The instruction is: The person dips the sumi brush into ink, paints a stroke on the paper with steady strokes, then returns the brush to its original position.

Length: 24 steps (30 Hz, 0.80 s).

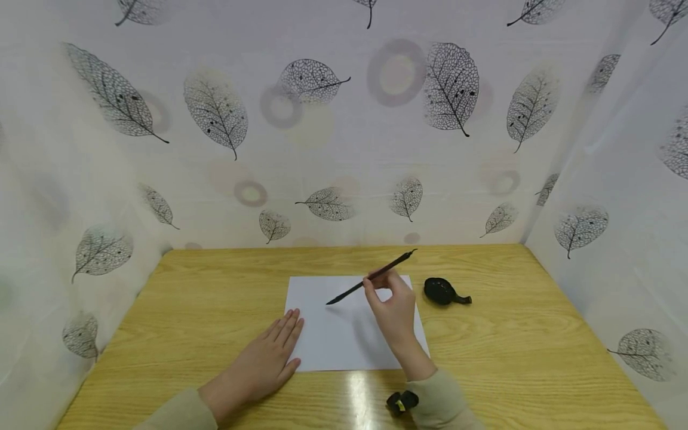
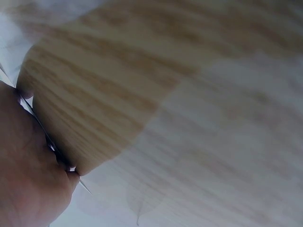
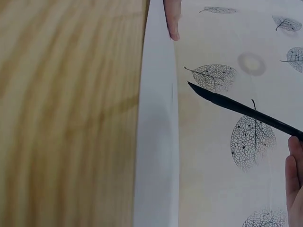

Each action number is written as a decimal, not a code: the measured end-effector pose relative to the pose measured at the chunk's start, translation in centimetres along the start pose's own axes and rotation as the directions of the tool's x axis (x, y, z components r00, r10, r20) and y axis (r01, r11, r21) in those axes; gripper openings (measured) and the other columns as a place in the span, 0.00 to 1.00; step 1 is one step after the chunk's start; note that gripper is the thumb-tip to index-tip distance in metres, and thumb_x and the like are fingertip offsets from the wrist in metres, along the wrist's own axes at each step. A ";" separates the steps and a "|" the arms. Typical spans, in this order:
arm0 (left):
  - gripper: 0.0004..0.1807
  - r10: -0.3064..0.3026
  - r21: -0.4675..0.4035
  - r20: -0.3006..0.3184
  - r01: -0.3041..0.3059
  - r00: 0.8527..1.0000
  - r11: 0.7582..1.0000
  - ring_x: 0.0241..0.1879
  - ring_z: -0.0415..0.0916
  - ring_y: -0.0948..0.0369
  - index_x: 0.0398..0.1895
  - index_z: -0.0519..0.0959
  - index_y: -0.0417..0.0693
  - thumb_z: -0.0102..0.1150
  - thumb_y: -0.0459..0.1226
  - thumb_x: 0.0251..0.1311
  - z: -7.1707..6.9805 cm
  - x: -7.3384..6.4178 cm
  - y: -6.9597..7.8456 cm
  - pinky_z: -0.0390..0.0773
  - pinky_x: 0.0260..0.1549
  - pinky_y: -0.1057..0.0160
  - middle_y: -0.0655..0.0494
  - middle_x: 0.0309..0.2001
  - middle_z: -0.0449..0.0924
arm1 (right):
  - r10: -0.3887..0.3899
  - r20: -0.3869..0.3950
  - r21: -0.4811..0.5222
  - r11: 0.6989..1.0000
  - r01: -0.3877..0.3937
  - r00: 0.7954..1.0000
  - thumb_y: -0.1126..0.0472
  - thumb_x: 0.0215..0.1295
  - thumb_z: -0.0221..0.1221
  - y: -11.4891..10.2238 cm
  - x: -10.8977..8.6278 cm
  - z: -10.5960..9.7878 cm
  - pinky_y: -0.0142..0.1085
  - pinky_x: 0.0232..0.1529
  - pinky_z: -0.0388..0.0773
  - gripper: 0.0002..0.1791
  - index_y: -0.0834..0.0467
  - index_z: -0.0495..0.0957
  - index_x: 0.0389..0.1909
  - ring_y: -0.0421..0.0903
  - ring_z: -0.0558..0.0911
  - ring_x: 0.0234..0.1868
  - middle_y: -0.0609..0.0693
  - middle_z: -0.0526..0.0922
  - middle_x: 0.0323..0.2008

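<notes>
A dark writing brush (image 1: 349,292) is pinched between the thumb and fingers of my right hand (image 1: 395,304). It slants down to the left, and in the right wrist view its pointed black tip (image 3: 201,91) hangs apart from the paper. Beneath it a white sheet of paper (image 1: 328,346) lies on the table. My left hand (image 1: 269,358) rests on the sheet's left edge, palm down, with straight fingers. The left wrist view shows only part of that hand (image 2: 33,165), dim and blurred. Right of the paper sits a glossy black gourd-shaped dish (image 1: 439,291).
The wood-grain table (image 1: 215,286) is enclosed at the back and sides by pale curtains (image 1: 344,143) printed with leaves. A small black object with a yellow mark (image 1: 402,403) is at my right sleeve (image 1: 441,400), near the table's front.
</notes>
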<state>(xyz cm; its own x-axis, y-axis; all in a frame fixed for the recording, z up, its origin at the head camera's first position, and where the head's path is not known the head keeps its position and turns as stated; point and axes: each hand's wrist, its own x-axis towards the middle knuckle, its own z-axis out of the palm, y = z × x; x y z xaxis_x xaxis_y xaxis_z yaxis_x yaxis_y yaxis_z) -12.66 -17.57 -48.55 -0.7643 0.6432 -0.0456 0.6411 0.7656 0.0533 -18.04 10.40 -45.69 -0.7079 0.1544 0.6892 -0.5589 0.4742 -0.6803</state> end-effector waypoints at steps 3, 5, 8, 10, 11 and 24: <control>0.38 -0.002 0.000 0.004 0.002 1.000 1.000 0.83 0.56 0.41 0.81 0.59 0.31 0.47 0.50 0.81 0.1 0.0 0.0 0.65 0.79 0.43 0.33 0.83 0.55 | 0.005 0.003 -0.013 1.000 -0.005 1.000 0.70 0.62 0.70 -0.2 -0.1 0.2 0.28 0.39 0.83 0.06 0.63 0.85 0.39 0.49 0.89 0.29 0.53 0.90 0.30; 0.38 -0.004 0.000 0.007 0.004 1.000 1.000 0.83 0.56 0.41 0.81 0.59 0.31 0.46 0.50 0.81 0.1 0.1 0.0 0.65 0.79 0.43 0.33 0.83 0.55 | 0.005 0.007 -0.022 1.000 -0.005 1.000 0.70 0.62 0.71 -0.2 -0.1 0.4 0.30 0.38 0.84 0.06 0.62 0.85 0.39 0.49 0.89 0.29 0.53 0.90 0.30; 0.38 -0.006 -0.004 0.009 0.006 1.000 1.000 0.83 0.56 0.41 0.81 0.59 0.31 0.46 0.50 0.81 0.2 0.1 0.0 0.65 0.79 0.43 0.33 0.83 0.55 | -0.001 0.017 -0.030 1.000 0.002 1.000 0.70 0.61 0.71 -0.3 -0.2 0.6 0.34 0.37 0.85 0.06 0.62 0.85 0.39 0.48 0.89 0.29 0.53 0.90 0.30; 0.38 -0.006 -0.005 0.009 0.006 1.000 1.000 0.83 0.56 0.41 0.81 0.59 0.31 0.46 0.50 0.81 0.2 0.1 0.0 0.65 0.79 0.43 0.33 0.83 0.54 | -0.006 0.024 -0.031 0.999 0.007 1.000 0.70 0.61 0.71 -0.3 -0.2 0.8 0.37 0.36 0.86 0.07 0.62 0.85 0.39 0.48 0.89 0.29 0.53 0.90 0.29; 0.38 -0.006 -0.005 0.010 0.006 1.000 1.000 0.83 0.56 0.41 0.81 0.59 0.31 0.46 0.50 0.81 0.2 0.1 0.0 0.65 0.79 0.43 0.34 0.83 0.54 | -0.008 0.027 -0.030 1.000 0.009 1.000 0.70 0.61 0.71 -0.3 -0.2 0.9 0.37 0.36 0.86 0.07 0.62 0.85 0.39 0.48 0.89 0.29 0.53 0.90 0.29; 0.39 -0.014 -0.023 0.038 0.015 0.999 1.000 0.84 0.54 0.41 0.82 0.58 0.32 0.45 0.51 0.82 0.0 0.1 0.0 0.64 0.80 0.43 0.34 0.84 0.53 | -0.021 0.045 -0.033 0.999 0.022 0.999 0.70 0.62 0.72 -0.5 -0.6 1.4 0.37 0.35 0.88 0.08 0.61 0.84 0.39 0.47 0.89 0.30 0.53 0.90 0.31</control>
<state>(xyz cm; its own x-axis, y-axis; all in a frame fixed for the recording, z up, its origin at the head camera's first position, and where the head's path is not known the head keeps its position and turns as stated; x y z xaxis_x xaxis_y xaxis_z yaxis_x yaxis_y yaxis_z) -12.74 -17.50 -48.60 -0.7700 0.6324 -0.0846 0.6279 0.7746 0.0754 -17.94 8.87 -46.13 -0.7149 0.1053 0.6913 -0.5600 0.5058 -0.6562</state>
